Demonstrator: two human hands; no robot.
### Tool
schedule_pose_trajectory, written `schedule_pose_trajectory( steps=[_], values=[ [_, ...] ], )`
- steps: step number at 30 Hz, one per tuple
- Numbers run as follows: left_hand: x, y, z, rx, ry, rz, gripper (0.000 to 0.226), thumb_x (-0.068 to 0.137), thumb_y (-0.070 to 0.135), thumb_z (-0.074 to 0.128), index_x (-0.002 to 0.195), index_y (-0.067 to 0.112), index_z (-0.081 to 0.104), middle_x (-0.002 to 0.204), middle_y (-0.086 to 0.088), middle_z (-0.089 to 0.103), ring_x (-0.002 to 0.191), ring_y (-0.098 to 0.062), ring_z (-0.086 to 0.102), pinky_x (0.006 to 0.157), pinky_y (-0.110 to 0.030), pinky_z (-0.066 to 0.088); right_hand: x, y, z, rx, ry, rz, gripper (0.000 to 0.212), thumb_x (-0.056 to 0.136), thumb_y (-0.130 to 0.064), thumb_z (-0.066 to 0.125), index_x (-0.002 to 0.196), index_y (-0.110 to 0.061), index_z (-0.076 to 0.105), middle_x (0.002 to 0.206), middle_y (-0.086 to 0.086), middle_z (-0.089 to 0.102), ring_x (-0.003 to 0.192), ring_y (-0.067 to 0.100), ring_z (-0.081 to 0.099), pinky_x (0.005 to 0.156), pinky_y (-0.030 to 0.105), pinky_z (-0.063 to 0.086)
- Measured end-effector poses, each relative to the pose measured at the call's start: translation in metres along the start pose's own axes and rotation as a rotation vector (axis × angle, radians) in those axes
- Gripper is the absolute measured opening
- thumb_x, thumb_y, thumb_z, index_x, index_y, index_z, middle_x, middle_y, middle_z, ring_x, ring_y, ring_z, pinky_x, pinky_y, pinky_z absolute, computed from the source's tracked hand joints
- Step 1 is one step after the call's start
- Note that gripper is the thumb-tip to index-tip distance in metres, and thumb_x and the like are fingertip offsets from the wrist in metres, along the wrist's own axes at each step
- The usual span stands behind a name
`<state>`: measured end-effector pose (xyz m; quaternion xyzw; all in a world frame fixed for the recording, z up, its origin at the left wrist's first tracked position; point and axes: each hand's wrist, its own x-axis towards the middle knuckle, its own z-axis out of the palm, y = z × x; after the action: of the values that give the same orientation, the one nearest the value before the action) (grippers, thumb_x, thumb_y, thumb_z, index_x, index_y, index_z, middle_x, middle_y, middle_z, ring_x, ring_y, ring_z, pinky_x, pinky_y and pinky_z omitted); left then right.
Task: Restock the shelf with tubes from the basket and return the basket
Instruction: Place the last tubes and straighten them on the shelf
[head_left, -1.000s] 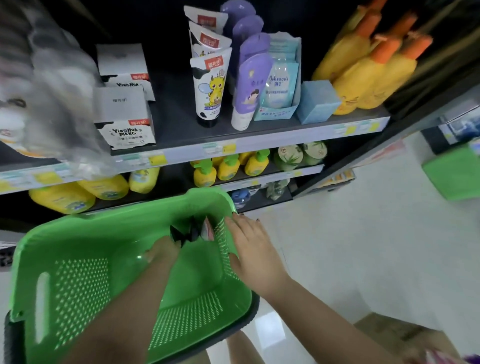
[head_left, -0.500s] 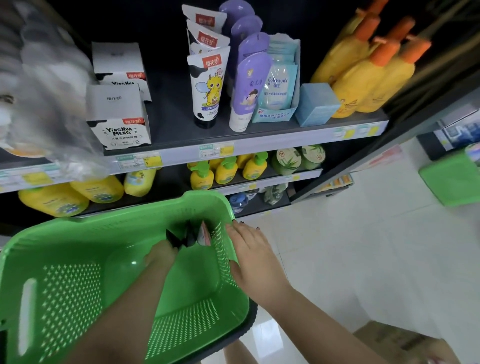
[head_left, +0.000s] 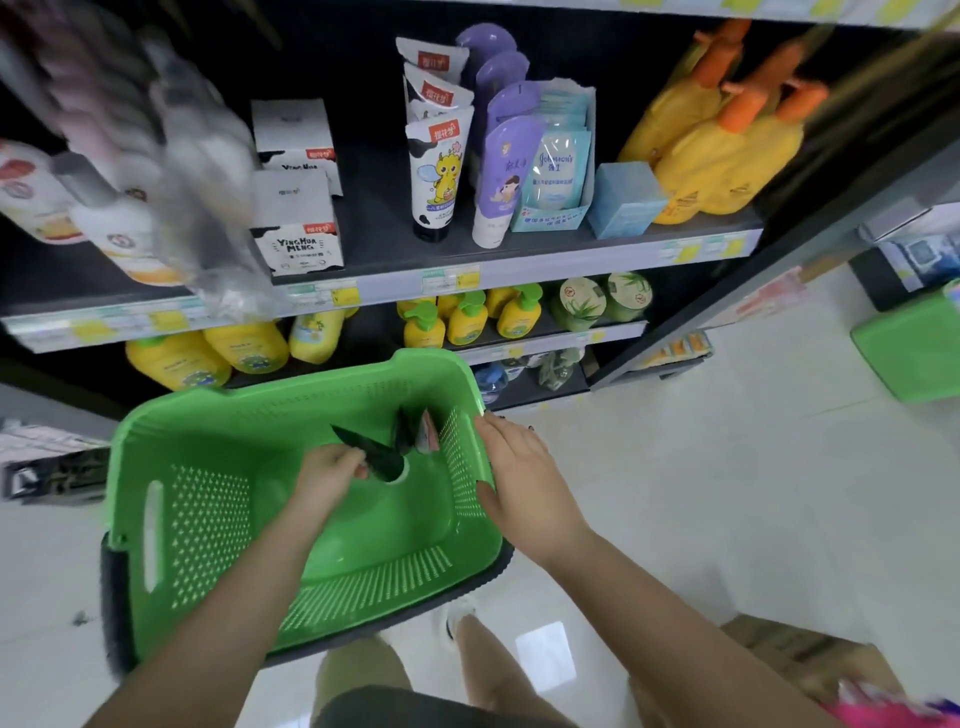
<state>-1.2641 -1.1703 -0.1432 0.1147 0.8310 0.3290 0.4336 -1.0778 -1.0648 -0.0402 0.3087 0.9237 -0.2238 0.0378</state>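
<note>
Inside the green basket, the left hand curls its fingers around the near end of a dark tube; its long axis slants away and leftward from those fingers. The right hand lies flat-fingered along the basket's right wall. Just beyond the fingertips, more tubes lean against that wall. Farther off, the shelf carries upright white tubes.

blurred: hanging packets upper left | cut off: pink item bottom right
</note>
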Motion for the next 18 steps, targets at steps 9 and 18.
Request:
schedule_pose_trajectory(
  steps=[9,18],
  values=[
    [-0.136,0.101,-0.077,-0.29,0.038,0.266,0.032,0.091,0.008,0.049,0.06,0.008,0.055,0.064,-0.001,0.06,0.069,-0.014,0.052,0.069,-0.02,0.034,0.002,-0.047,-0.048,0.101,-0.016,-0.061,0.072,0.087,-0.019,0.06,0.146,-0.011,0.02,0.15,0.006,0.028,0.137,0.023,0.025,0.114,0.033,0.02],
    [-0.233,0.198,-0.128,-0.612,-0.136,0.605,0.027,0.068,0.012,0.051,0.041,0.013,0.056,0.038,0.001,0.048,0.039,-0.006,0.046,0.047,-0.011,0.041,0.01,-0.098,-0.116,0.402,0.256,-0.153,0.075,0.076,-0.034,0.073,0.138,-0.015,0.035,0.131,0.0,0.05,0.121,0.015,0.046,0.101,0.026,0.037]
  ],
)
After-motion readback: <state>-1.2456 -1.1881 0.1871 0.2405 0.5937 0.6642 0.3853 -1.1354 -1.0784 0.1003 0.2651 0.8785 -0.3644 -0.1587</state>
